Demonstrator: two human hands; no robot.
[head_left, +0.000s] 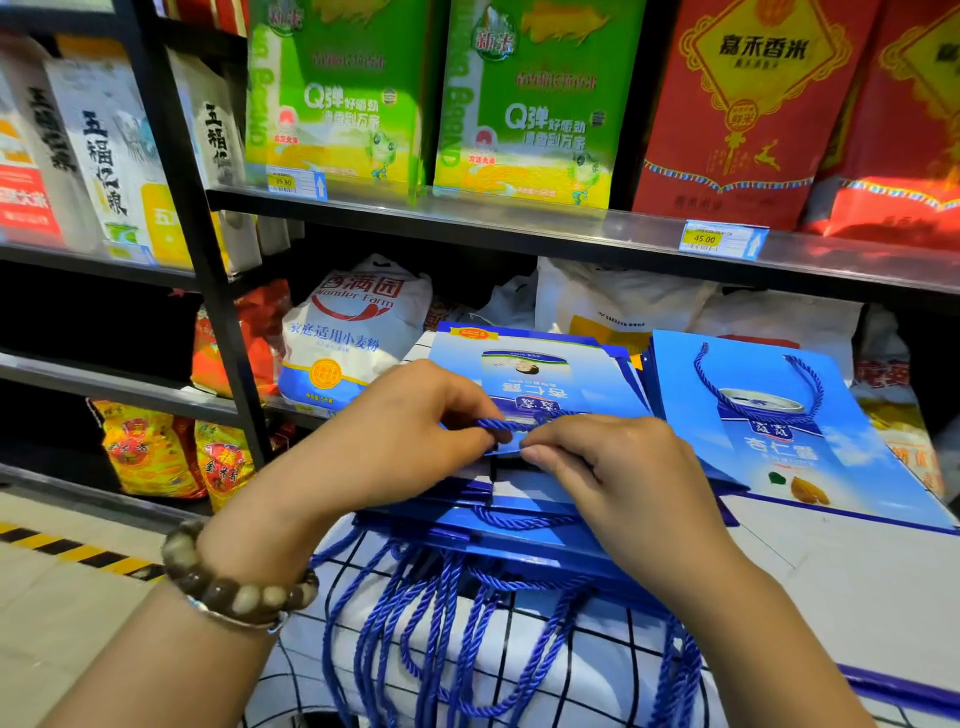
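Observation:
A stack of flat blue paper gift bags (540, 374) lies in front of me on a wire cart, their blue rope handles (415, 623) hanging over its near edge. My left hand (400, 431) pinches the rope handle (511, 425) of the top bag between thumb and curled fingers. My right hand (613, 467) meets it from the right, fingertips pinching the top bag's edge beside the same rope. Another blue bag (779, 415) lies flat to the right, its handle on top.
Black shelving (519, 218) runs ahead, with green rice bags (519, 104) and red rice bags (737, 104) on the upper level. A white flour sack (353, 332) sits below. The wire cart (519, 670) holds white goods. Yellow-black floor tape (72, 551) is at left.

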